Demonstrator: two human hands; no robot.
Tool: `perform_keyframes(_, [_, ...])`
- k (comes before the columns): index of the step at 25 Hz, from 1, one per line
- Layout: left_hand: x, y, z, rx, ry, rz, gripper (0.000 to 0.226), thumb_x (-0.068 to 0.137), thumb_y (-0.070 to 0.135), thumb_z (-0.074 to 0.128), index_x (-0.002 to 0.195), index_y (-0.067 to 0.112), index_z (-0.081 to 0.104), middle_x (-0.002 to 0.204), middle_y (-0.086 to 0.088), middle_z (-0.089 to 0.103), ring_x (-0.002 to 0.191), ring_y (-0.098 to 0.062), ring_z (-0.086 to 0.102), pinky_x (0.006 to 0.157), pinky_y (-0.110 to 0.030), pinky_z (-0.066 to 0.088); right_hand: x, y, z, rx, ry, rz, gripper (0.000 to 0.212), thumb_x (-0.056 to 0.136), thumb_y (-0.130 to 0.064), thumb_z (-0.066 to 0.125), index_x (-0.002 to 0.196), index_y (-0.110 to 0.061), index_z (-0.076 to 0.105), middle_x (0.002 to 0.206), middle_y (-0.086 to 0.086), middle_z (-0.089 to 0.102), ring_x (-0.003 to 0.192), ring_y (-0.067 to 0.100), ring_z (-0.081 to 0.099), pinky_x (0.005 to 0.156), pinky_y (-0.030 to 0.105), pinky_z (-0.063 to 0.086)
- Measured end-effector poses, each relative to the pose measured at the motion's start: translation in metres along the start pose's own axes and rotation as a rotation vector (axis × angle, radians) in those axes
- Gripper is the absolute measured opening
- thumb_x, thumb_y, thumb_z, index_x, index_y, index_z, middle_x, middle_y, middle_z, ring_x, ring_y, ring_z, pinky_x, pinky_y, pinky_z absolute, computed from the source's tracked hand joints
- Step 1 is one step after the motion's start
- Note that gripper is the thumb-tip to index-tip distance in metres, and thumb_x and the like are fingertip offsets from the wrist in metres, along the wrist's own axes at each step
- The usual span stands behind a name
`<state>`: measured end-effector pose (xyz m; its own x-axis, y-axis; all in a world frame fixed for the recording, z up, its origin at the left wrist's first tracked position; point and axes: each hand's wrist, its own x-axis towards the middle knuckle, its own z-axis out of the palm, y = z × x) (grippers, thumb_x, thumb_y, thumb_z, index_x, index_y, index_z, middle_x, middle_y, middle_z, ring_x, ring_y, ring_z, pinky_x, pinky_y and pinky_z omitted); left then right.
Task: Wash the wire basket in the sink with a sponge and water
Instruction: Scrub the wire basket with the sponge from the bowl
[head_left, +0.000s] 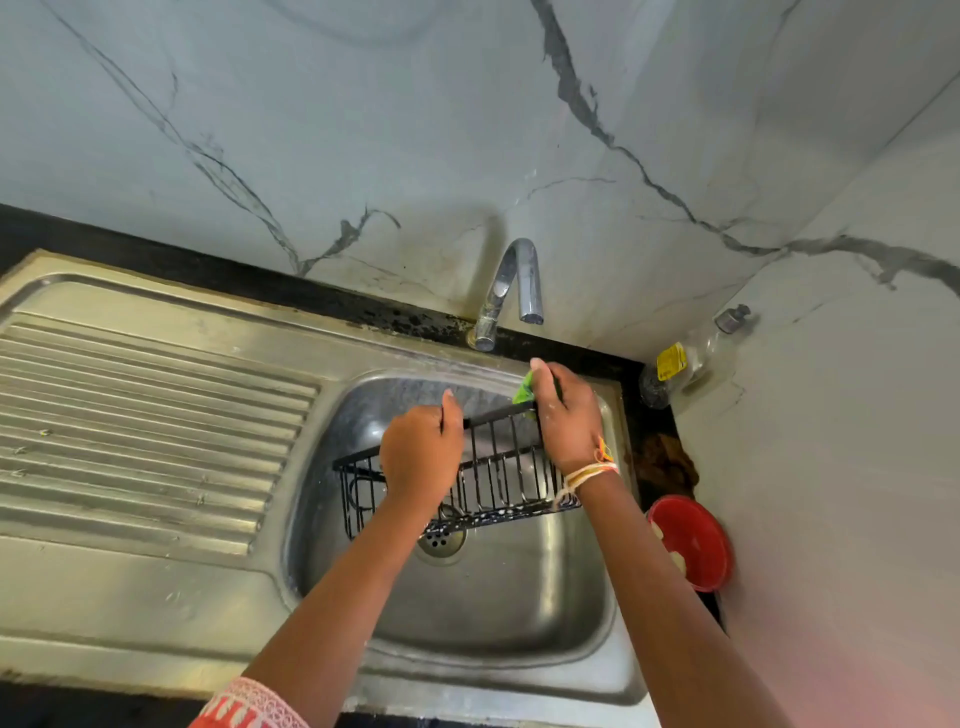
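A black wire basket is held over the steel sink, tilted, with soap foam along its lower rim. My left hand grips its top rail near the middle. My right hand holds a green sponge pressed against the basket's far right corner. The sponge is mostly hidden under my fingers. No water runs from the chrome tap behind the sink.
A ribbed steel drainboard lies left of the basin. The drain sits under the basket. On the right counter stand a red bowl, a clear soap bottle with a yellow label and a steel scrubber. Marble walls close in behind and right.
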<state>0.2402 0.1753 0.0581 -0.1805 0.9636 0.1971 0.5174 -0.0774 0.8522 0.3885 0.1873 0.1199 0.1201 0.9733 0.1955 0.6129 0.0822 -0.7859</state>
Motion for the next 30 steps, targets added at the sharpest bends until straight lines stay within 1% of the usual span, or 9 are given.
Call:
perform_keyframes(4, [0.005, 0.037, 0.004, -0.158, -0.017, 0.052, 0.054, 0.102, 0.023, 0.041, 0.048, 0.021, 0.038, 0.041, 0.008, 0.033, 0.034, -0.01, 0.028, 0.04, -0.021, 0.023, -0.004, -0.019, 0.014, -0.153, 0.032, -0.078, 0.033, 0.101, -0.033, 0.041, 0.073, -0.02, 0.049, 0.057, -0.006, 0.049, 0.05, 0.007, 0.046, 0.049, 0.021, 0.032])
perform_keyframes(8, [0.012, 0.043, -0.001, -0.33, 0.065, -0.081, 0.056, 0.102, 0.025, 0.043, 0.047, 0.019, 0.036, 0.039, 0.009, 0.031, 0.03, -0.008, 0.028, 0.037, -0.018, 0.022, -0.01, 0.001, 0.02, -0.192, -0.135, -0.165, 0.032, 0.098, -0.045, 0.039, 0.085, -0.016, 0.047, 0.066, -0.006, 0.052, 0.057, 0.01, 0.05, 0.051, 0.022, 0.035])
perform_keyframes(13, [0.006, 0.013, -0.014, -0.57, 0.102, -0.303, 0.052, 0.099, 0.02, 0.05, 0.051, 0.016, 0.032, 0.042, 0.007, 0.03, 0.037, -0.005, 0.021, 0.042, -0.017, 0.021, -0.01, 0.039, 0.002, -0.512, -0.004, -0.087, 0.04, 0.094, -0.051, 0.03, 0.084, -0.018, 0.049, 0.084, -0.003, 0.049, 0.076, 0.015, 0.044, 0.073, 0.042, 0.047])
perform_keyframes(18, [0.001, 0.023, -0.001, -0.647, 0.138, -0.331, 0.054, 0.095, 0.009, 0.056, 0.047, 0.015, 0.032, 0.032, 0.011, 0.026, 0.033, -0.004, 0.02, 0.04, -0.015, 0.018, -0.023, -0.013, 0.026, -0.446, -0.178, -0.299, 0.031, 0.098, -0.043, 0.037, 0.091, -0.018, 0.053, 0.07, -0.011, 0.049, 0.07, 0.011, 0.043, 0.092, 0.037, 0.039])
perform_keyframes(22, [0.006, 0.017, -0.014, -0.67, 0.168, -0.323, 0.057, 0.096, 0.017, 0.056, 0.046, 0.016, 0.029, 0.032, 0.011, 0.025, 0.033, -0.005, 0.018, 0.04, -0.017, 0.02, 0.0, 0.027, -0.021, -0.558, -0.053, -0.044, 0.032, 0.101, -0.036, 0.039, 0.094, -0.012, 0.059, 0.073, 0.007, 0.064, 0.074, 0.031, 0.058, 0.089, 0.043, 0.044])
perform_keyframes(24, [0.008, 0.025, -0.012, -0.615, 0.175, -0.295, 0.057, 0.095, 0.016, 0.057, 0.045, 0.017, 0.031, 0.031, 0.011, 0.027, 0.031, -0.005, 0.021, 0.039, -0.015, 0.02, -0.011, 0.006, 0.002, -0.493, -0.091, -0.07, 0.031, 0.101, -0.035, 0.04, 0.094, -0.013, 0.061, 0.076, 0.005, 0.063, 0.078, 0.029, 0.059, 0.085, 0.04, 0.045])
perform_keyframes(26, [0.007, 0.027, -0.005, -0.623, 0.198, -0.31, 0.052, 0.095, 0.015, 0.057, 0.047, 0.016, 0.038, 0.035, 0.011, 0.034, 0.035, -0.003, 0.027, 0.041, -0.016, 0.024, -0.029, -0.025, 0.036, -0.44, -0.169, -0.253, 0.034, 0.099, -0.037, 0.037, 0.098, -0.016, 0.064, 0.088, 0.001, 0.068, 0.087, 0.023, 0.063, 0.099, 0.04, 0.042])
perform_keyframes(28, [0.009, 0.019, -0.006, -0.7, 0.243, -0.422, 0.044, 0.095, 0.016, 0.058, 0.054, 0.014, 0.044, 0.049, 0.003, 0.04, 0.047, -0.011, 0.034, 0.049, -0.025, 0.028, -0.023, -0.017, 0.035, -0.509, -0.222, -0.391, 0.037, 0.098, -0.04, 0.035, 0.104, -0.02, 0.066, 0.115, 0.004, 0.069, 0.112, 0.019, 0.062, 0.114, 0.046, 0.026])
perform_keyframes(30, [0.012, 0.005, -0.011, -0.759, 0.247, -0.534, 0.039, 0.094, 0.02, 0.059, 0.058, 0.015, 0.045, 0.057, -0.002, 0.039, 0.052, -0.013, 0.031, 0.051, -0.026, 0.027, 0.002, 0.012, 0.007, -0.57, -0.219, -0.224, 0.037, 0.098, -0.045, 0.038, 0.109, -0.023, 0.066, 0.133, 0.009, 0.058, 0.124, 0.02, 0.055, 0.118, 0.048, 0.016])
